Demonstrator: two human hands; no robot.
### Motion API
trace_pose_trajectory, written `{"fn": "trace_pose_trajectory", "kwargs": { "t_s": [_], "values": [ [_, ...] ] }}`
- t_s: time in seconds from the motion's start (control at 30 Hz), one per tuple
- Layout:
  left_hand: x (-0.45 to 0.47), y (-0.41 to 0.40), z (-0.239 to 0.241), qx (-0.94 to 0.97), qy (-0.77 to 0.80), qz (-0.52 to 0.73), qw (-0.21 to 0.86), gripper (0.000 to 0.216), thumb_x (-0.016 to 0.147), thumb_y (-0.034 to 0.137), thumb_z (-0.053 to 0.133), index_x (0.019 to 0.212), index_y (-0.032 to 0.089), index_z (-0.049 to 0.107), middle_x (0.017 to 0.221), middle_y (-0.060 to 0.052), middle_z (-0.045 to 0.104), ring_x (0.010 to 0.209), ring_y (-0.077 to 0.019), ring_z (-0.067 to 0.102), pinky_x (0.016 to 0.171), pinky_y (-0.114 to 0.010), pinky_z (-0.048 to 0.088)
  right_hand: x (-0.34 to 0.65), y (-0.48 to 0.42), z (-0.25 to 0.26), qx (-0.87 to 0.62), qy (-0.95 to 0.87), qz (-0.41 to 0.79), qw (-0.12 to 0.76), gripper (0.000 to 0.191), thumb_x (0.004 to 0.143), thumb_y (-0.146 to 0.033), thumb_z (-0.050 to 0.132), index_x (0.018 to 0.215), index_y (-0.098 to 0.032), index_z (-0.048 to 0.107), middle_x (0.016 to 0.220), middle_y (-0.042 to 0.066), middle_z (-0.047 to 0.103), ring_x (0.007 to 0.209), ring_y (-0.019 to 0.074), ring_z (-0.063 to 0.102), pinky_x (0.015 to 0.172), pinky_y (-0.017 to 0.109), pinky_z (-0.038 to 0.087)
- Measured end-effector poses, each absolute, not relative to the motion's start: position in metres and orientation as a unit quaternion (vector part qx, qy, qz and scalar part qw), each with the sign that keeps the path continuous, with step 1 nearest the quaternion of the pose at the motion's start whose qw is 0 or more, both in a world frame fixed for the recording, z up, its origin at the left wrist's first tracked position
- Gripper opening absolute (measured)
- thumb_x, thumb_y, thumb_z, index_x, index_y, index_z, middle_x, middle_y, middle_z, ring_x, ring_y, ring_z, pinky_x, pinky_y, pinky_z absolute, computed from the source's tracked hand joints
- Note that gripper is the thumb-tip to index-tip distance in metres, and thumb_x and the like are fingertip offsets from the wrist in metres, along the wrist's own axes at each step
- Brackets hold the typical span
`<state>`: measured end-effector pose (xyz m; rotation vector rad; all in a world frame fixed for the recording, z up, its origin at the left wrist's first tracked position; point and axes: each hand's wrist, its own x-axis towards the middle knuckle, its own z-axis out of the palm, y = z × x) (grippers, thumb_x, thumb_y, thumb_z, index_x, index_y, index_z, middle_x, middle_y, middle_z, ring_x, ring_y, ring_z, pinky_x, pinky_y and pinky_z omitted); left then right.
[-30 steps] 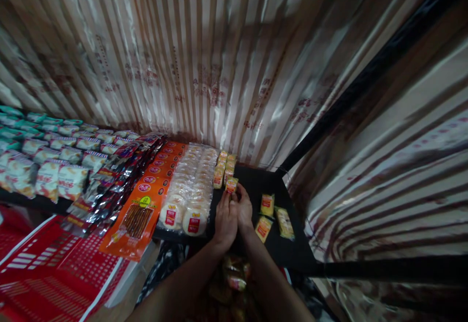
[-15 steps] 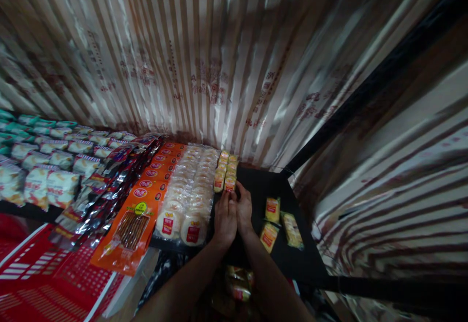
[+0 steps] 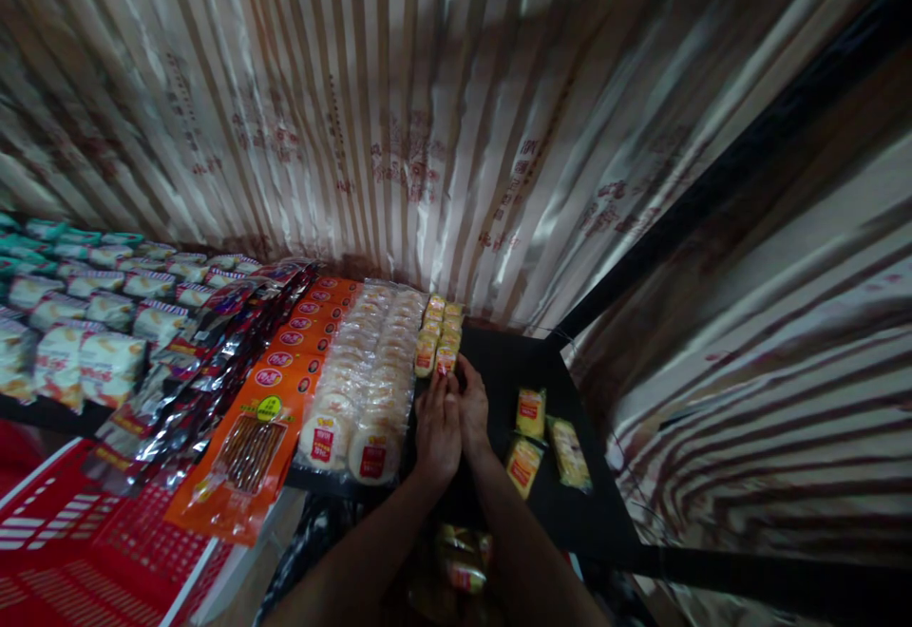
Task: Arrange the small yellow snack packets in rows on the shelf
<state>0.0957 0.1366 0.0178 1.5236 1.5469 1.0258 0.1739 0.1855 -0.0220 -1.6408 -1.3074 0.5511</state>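
Note:
My left hand (image 3: 438, 429) and my right hand (image 3: 474, 408) are side by side on the black shelf (image 3: 495, 351). Their fingertips close around the near end of a small yellow snack packet (image 3: 446, 361) with a red label. It is the front packet in the right-hand of two short rows; another yellow packet (image 3: 426, 353) fronts the left row. Bagged round rice crackers (image 3: 328, 439) stand just left of my hands. On the right, three loose yellow packets, one of them a packet (image 3: 530, 411) with a red label, lie apart.
Orange bags of brown snack sticks (image 3: 249, 446), dark shiny packets (image 3: 171, 389) and white packets (image 3: 110, 361) line the left. A red basket (image 3: 135, 541) is below them. Striped sheeting (image 3: 399, 133) hangs behind; a black post (image 3: 641, 237) slants at right. More packets (image 3: 463, 556) sit below my forearms.
The view has shifted slightly, moving the left-hand goods a little left and down. Both hands stay at the front yellow packet with nearly the same grip.

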Motion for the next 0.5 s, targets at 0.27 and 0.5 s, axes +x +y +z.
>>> {"fn": "trace_pose_trajectory", "kwargs": {
  "t_s": [0.27, 0.5],
  "values": [
    [0.095, 0.141, 0.018, 0.568, 0.61, 0.397, 0.383, 0.046, 0.089, 0.026, 0.025, 0.128, 0.013, 0.046, 0.14, -0.007, 0.04, 0.131, -0.016, 0.033, 0.111, -0.035, 0.024, 0.173, 0.19, -0.017, -0.667, -0.532, 0.244, 0.46, 0.05, 0.074, -0.04, 0.046, 0.116, -0.015, 0.056, 0.115, 0.011, 0.06, 0.103, 0.022, 0.055, 0.093, 0.039, 0.041],
    [0.094, 0.127, 0.029, 0.548, 0.616, 0.431, 0.367, 0.044, 0.085, 0.025, 0.031, 0.123, 0.012, 0.051, 0.131, -0.01, 0.05, 0.124, -0.0185, 0.041, 0.108, -0.036, 0.028, 0.17, 0.172, 0.001, -0.696, -0.512, 0.208, 0.459, 0.053, 0.073, -0.04, 0.045, 0.116, -0.011, 0.055, 0.118, 0.015, 0.057, 0.111, 0.026, 0.049, 0.096, 0.043, 0.038]
  ]
}}
